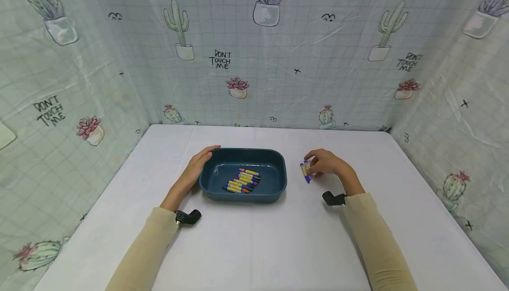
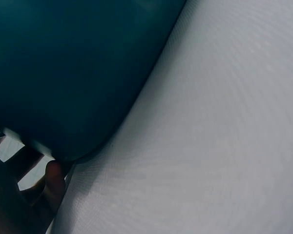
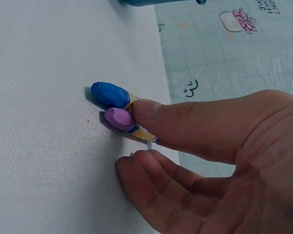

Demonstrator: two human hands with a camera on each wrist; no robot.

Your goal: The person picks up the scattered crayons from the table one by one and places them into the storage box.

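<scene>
A dark teal tray [image 1: 242, 197] stands on the white table, with several crayons [image 1: 242, 181] in yellow wrappers lying in a slanted row inside. My left hand [image 1: 199, 162] rests along its far left corner, fingers at the rim; the left wrist view shows fingertips [image 2: 53, 173] against the tray's outer side. To the right of the tray, my right hand [image 1: 327, 163] pinches a purple crayon [image 3: 119, 119], the index finger hidden behind the thumb. The thumb [image 3: 149, 109] also overlaps a blue crayon [image 3: 109, 95] lying close alongside it.
The white table [image 1: 254, 247] is bounded by a cactus-print cloth [image 1: 278, 61] at the back and on both sides. A black wrist-worn device [image 1: 188, 217] is on the left forearm, another black device [image 1: 333, 198] on the right.
</scene>
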